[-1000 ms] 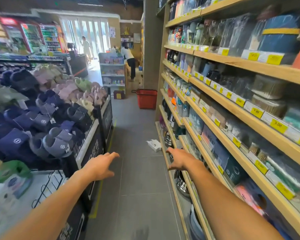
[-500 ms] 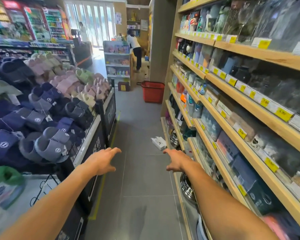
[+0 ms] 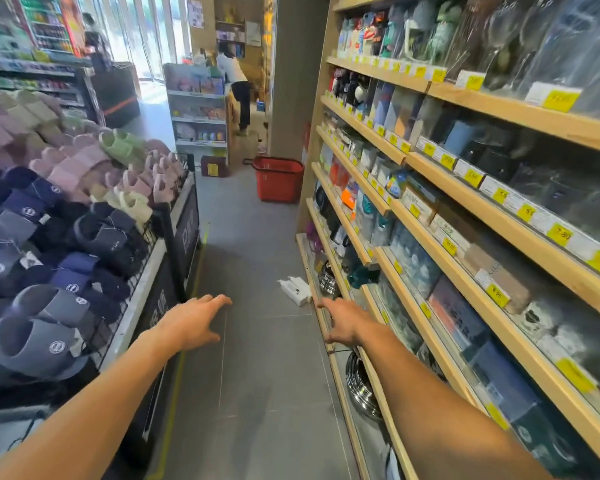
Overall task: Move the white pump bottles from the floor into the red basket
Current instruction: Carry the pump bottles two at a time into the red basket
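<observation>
Left hand: the bare left hand reaches forward at lower centre of the frame, palm down, fingers spread and loose, grasping nothing, over the grey tiled floor.
Right hand: the bare right hand is stretched out just right of centre, fingers extended and relaxed, empty, in front of the lowest edge of the shelving.
White pump bottles: the small white plastic pump bottles lie on their sides on the floor at centre frame, close against the foot of the right-hand shelves, just above and between the two hands in the frame; neither hand touches them. How many there are is hard to tell.
Red basket: the red plastic shopping basket stands upright on the floor in the upper centre of the frame, beside a beige pillar, well apart from the bottles.
Right side: long light wooden shelves with yellow price tags carry packaged goods; shiny steel bowls sit on the bottom level.
Left side: a black wire display bin is heaped with foam slippers in navy, grey, pink and pale green.
Background: a person in a white top stands by a small shelf unit at upper centre.
</observation>
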The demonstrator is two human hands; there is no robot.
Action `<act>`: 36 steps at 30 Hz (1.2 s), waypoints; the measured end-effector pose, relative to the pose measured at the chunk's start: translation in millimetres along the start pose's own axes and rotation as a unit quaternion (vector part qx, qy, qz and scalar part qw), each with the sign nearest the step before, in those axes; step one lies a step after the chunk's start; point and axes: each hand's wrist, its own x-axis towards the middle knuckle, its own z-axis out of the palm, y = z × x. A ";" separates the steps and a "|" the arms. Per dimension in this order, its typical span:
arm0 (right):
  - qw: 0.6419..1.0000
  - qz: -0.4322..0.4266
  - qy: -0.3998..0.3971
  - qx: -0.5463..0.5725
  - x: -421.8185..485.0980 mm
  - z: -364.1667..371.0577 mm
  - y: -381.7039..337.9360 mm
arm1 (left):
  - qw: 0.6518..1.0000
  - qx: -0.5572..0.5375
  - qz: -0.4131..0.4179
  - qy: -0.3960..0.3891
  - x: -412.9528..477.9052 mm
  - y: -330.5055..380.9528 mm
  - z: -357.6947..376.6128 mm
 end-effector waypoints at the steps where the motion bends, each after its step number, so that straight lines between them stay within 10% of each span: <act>1: 1.000 0.007 -0.002 0.001 8.2 -2.0 5.6 | 1.000 0.000 0.004 0.000 11.4 -0.7 -2.2; 36: 1.000 -0.018 -0.001 -0.026 373.1 -99.2 7.9 | 1.000 -0.021 -0.012 -0.008 345.9 -133.0 -67.1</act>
